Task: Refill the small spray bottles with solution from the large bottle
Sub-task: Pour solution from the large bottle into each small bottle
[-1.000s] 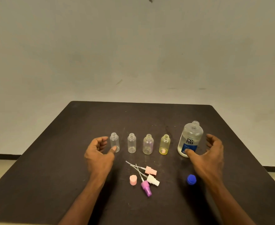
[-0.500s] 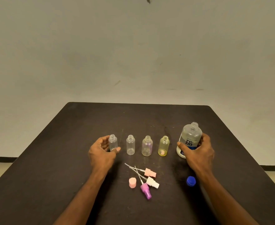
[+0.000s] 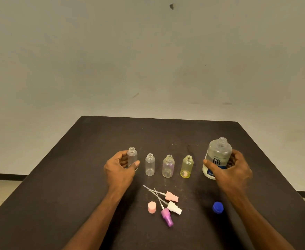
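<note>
Within the last second I closed both hands: the left hand [image 3: 120, 169] gripped the leftmost small bottle [image 3: 132, 156], the right hand [image 3: 230, 170] the uncapped large bottle [image 3: 217, 157], both at the worktop [image 3: 57, 177]; pouring could begin, I judged.
</note>
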